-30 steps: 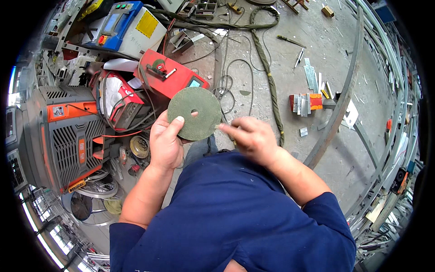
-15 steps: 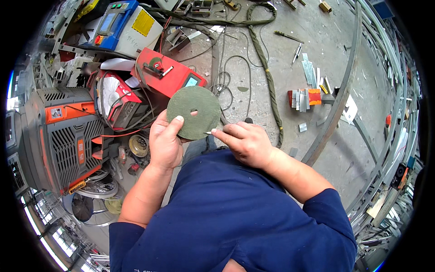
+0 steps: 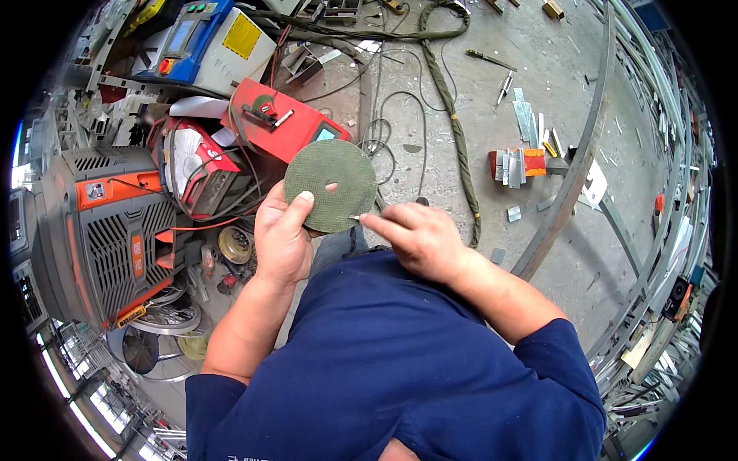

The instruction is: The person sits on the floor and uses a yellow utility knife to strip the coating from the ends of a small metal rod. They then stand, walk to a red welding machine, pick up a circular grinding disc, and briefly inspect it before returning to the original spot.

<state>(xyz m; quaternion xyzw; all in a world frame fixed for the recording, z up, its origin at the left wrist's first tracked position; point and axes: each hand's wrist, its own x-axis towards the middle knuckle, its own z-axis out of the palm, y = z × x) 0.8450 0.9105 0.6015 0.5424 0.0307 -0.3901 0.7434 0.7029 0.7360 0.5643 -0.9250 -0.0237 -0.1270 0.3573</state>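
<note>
Disc [image 3: 327,165], round & green w/ mesh texture, held in 1 hand [image 3: 282,240] (L).

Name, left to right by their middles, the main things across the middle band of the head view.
Grey-and-orange machine → round yellowish spool → left hand → green disc → right hand → red-orange box → white plate.

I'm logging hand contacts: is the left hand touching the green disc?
Touching. The head view shows the left hand gripping the green disc by its lower-left edge, thumb lying over its face.
</note>
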